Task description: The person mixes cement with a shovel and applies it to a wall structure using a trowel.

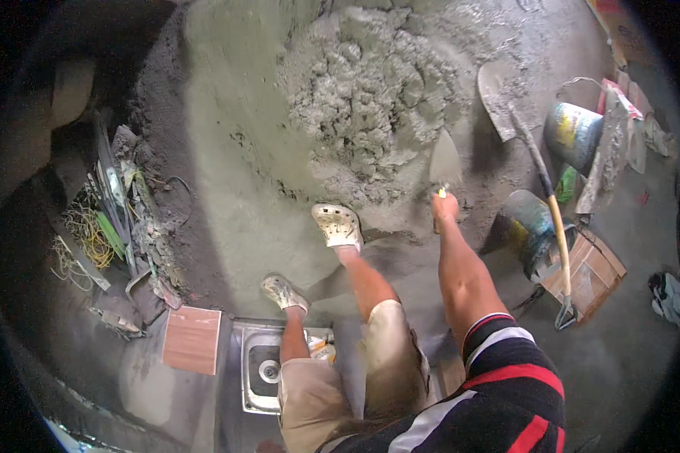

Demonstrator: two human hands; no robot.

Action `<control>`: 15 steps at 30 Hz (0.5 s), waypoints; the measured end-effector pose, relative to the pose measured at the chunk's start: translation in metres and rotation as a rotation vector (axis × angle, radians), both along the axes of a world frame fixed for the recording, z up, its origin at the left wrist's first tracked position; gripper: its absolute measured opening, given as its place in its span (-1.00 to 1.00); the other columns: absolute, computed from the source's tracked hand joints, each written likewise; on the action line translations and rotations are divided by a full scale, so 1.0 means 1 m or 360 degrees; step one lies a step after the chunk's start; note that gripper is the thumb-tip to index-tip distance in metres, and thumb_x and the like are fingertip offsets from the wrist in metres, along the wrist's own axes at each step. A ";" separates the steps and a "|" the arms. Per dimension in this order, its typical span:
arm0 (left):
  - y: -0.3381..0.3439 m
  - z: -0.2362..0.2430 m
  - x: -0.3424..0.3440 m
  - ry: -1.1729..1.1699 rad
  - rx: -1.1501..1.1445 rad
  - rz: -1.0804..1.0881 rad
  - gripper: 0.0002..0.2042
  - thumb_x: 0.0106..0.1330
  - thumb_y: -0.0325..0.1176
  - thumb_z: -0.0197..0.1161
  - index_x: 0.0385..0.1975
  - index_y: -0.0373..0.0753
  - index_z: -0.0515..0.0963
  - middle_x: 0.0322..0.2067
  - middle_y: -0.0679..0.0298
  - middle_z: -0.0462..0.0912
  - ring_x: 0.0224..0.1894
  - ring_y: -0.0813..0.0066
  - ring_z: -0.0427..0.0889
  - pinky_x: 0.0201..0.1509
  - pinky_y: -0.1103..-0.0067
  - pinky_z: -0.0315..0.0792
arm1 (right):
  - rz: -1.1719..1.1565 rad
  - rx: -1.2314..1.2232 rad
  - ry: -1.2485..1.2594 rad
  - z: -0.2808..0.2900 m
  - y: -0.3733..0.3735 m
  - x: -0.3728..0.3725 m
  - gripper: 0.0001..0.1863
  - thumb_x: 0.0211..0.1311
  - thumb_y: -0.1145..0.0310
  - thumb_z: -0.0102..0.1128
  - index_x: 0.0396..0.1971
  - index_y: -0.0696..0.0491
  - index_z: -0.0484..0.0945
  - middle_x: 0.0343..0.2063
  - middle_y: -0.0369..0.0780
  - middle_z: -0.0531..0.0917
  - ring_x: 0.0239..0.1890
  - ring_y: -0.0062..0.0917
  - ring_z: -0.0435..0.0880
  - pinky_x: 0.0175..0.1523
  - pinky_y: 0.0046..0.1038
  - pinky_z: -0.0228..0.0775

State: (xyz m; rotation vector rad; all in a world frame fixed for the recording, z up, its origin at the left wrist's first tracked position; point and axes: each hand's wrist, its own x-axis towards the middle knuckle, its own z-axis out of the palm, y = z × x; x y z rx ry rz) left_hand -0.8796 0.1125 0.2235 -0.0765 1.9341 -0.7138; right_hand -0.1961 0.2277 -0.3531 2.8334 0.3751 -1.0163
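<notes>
Smooth grey floor (227,174) gives room left of the mortar heap (366,98), while a shovel (557,219) and, mostly farther out, two buckets (574,136) bound the right. At the heap's lower right edge the trowel (446,160) points forward, though whether its blade touches the mortar is hard to tell. The right hand (445,206) is closed firmly around its handle.

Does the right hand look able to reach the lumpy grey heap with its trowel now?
Very likely yes: the right hand holds the trowel with its blade beside the lumpy grey heap, and no object is visible between blade and heap.
</notes>
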 end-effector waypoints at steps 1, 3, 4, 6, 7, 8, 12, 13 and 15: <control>0.004 -0.006 -0.001 0.0006 -0.0024 -0.0009 -0.77 0.39 -0.23 0.06 -0.06 -0.13 0.52 -0.31 0.27 0.65 -0.30 0.34 0.65 -0.27 0.42 0.54 | -0.0056 0.0128 0.0003 -0.013 0.013 -0.013 -0.57 0.05 0.08 0.23 -0.29 0.19 0.61 -0.27 0.09 0.67 -0.15 0.02 0.65 -0.03 -0.12 0.47; 0.004 -0.027 0.003 -0.0017 -0.0086 0.0003 -0.77 0.40 -0.22 0.05 -0.07 -0.14 0.53 -0.31 0.28 0.66 -0.29 0.35 0.65 -0.26 0.43 0.54 | -0.0123 0.0280 -0.0070 -0.036 0.046 -0.008 -0.60 0.06 0.11 0.22 -0.33 0.21 0.59 -0.32 0.09 0.67 -0.17 0.02 0.65 -0.05 -0.13 0.46; 0.004 -0.026 0.002 -0.0004 -0.0097 0.0001 -0.77 0.40 -0.22 0.05 -0.07 -0.14 0.53 -0.31 0.28 0.66 -0.29 0.36 0.65 -0.25 0.43 0.54 | -0.0077 0.0397 -0.0032 -0.041 0.072 -0.014 -0.59 0.06 0.14 0.23 -0.30 0.23 0.58 -0.34 0.09 0.68 -0.25 0.00 0.67 -0.09 -0.16 0.47; -0.002 -0.057 0.007 -0.0120 -0.0130 0.0012 -0.76 0.41 -0.22 0.04 -0.08 -0.15 0.54 -0.31 0.28 0.66 -0.29 0.37 0.65 -0.25 0.43 0.53 | -0.0131 0.0487 0.0122 -0.046 0.111 0.046 -0.68 0.08 0.20 0.23 -0.37 0.20 0.57 -0.49 -0.02 0.67 -0.49 -0.19 0.66 -0.32 -0.21 0.49; -0.002 -0.051 0.007 -0.0087 -0.0120 0.0010 -0.76 0.41 -0.22 0.04 -0.08 -0.15 0.55 -0.31 0.28 0.66 -0.29 0.38 0.65 -0.24 0.44 0.53 | -0.0129 0.0490 0.0168 -0.038 0.128 0.032 -0.68 0.08 0.20 0.23 -0.37 0.20 0.57 -0.49 -0.02 0.67 -0.49 -0.19 0.66 -0.32 -0.21 0.49; -0.001 -0.031 0.005 -0.0010 -0.0093 -0.0002 -0.76 0.41 -0.22 0.03 -0.09 -0.16 0.55 -0.31 0.28 0.66 -0.29 0.38 0.65 -0.24 0.44 0.53 | -0.0360 0.0599 0.0414 -0.019 0.162 0.001 -0.74 0.11 0.24 0.21 -0.41 0.16 0.54 -0.56 -0.12 0.61 -0.58 -0.32 0.59 -0.45 -0.26 0.44; -0.012 -0.020 0.002 -0.0062 0.0016 0.0011 -0.75 0.42 -0.21 0.02 -0.10 -0.17 0.57 -0.32 0.29 0.67 -0.28 0.41 0.64 -0.22 0.45 0.52 | -0.0692 0.0863 0.0703 0.058 0.188 -0.012 -0.84 0.19 0.32 0.16 -0.49 0.06 0.43 -0.69 -0.32 0.44 -0.73 -0.59 0.43 -0.67 -0.43 0.30; -0.017 -0.015 0.000 -0.0094 0.0046 0.0019 -0.74 0.43 -0.21 0.01 -0.11 -0.18 0.58 -0.32 0.29 0.67 -0.28 0.41 0.64 -0.22 0.45 0.51 | -0.0703 0.0880 0.0732 0.081 0.187 -0.013 -0.83 0.20 0.32 0.17 -0.48 0.06 0.42 -0.69 -0.31 0.45 -0.73 -0.58 0.43 -0.66 -0.43 0.32; -0.019 -0.013 -0.001 -0.0208 0.0091 -0.0032 -0.74 0.43 -0.21 0.01 -0.11 -0.18 0.59 -0.32 0.30 0.67 -0.28 0.42 0.64 -0.21 0.45 0.51 | -0.0651 0.0891 0.0673 0.129 0.170 -0.001 -0.83 0.21 0.32 0.16 -0.48 0.07 0.42 -0.69 -0.31 0.44 -0.73 -0.59 0.43 -0.66 -0.44 0.33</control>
